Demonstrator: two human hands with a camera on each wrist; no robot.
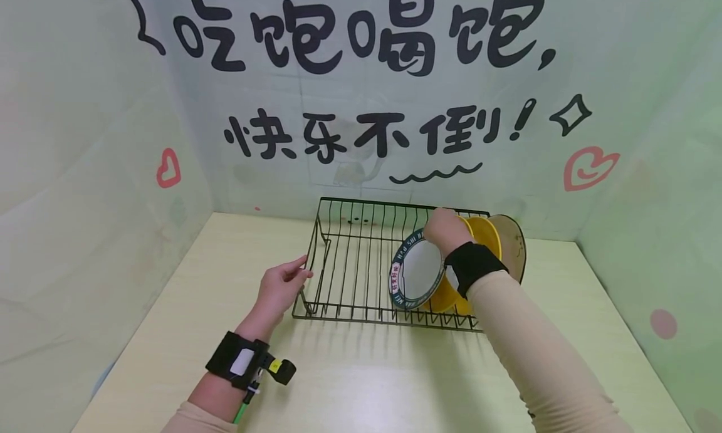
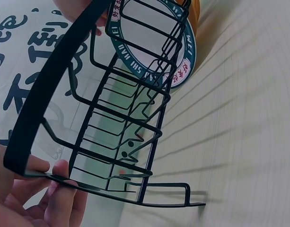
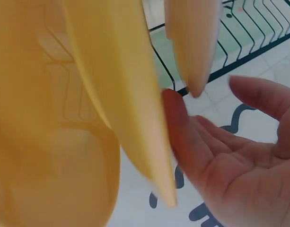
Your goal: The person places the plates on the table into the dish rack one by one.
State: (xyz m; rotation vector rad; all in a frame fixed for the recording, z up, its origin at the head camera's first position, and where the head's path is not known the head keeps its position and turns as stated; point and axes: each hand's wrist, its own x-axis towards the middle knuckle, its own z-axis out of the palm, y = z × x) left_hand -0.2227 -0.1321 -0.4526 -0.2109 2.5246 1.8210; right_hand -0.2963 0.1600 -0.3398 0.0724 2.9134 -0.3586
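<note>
A black wire dish rack (image 1: 352, 307) stands on the table. My left hand (image 1: 282, 289) holds its left end, and the left wrist view shows the fingers (image 2: 59, 203) and thumb about the end frame. Inside the rack, a white plate with a dark teal lettered rim (image 1: 417, 270) leans upright. Beside it stand yellow plates (image 1: 486, 235), then a beige plate with a dark edge (image 1: 510, 245). My right hand (image 1: 448, 229) is at the white plate's top edge. In the right wrist view its thumb (image 3: 263, 94) stays apart from the fingers, which lie close to a yellow plate (image 3: 130, 94).
The pale wooden table (image 1: 361, 376) extends in front of the rack and to both sides. Behind the rack rises a light backdrop (image 1: 361, 176) with black lettering. Pale side walls (image 1: 648, 232) flank the table. The rack's left slots hold no plates.
</note>
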